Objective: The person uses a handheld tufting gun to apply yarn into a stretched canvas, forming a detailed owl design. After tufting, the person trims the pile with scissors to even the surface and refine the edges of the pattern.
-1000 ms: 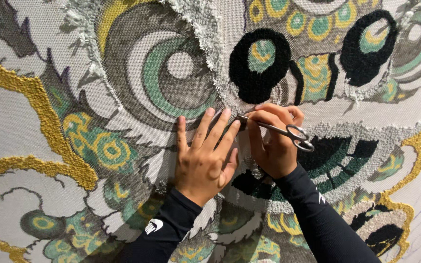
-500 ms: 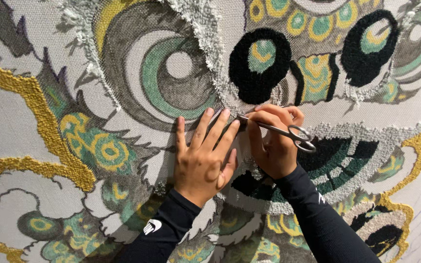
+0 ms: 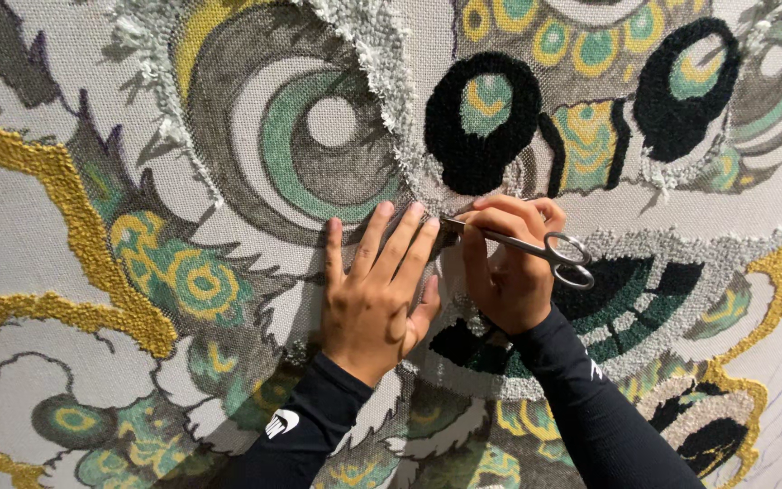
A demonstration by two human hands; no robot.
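In the head view, a large tufted textile of grey woven backing with green, gold and black yarn shapes [image 3: 74, 217] is filling the whole frame, and two hands in long black sleeves are working on it just right of centre. The left hand [image 3: 375, 299] is lying flat on the cloth with its fingers spread and stretched up toward the middle of the frame; it is pinching nothing, only pressing the fabric down. The right hand [image 3: 504, 272] is curling beside it, almost touching it, and is closing its fingers around one pair of slim silver metal scissors [image 3: 536, 246]. The scissors are lying nearly level: their two ring handles are sticking out to the right of the hand, free of the fingers, while the blades are pointing left and their tips are meeting the cloth just beside the left hand's fingertips [image 3: 416, 212]. Whether the blades are parted cannot be told. Directly above the hands, two round black tufted patches with green centres [image 3: 463, 145] are sitting in the upper middle and upper right of the frame.
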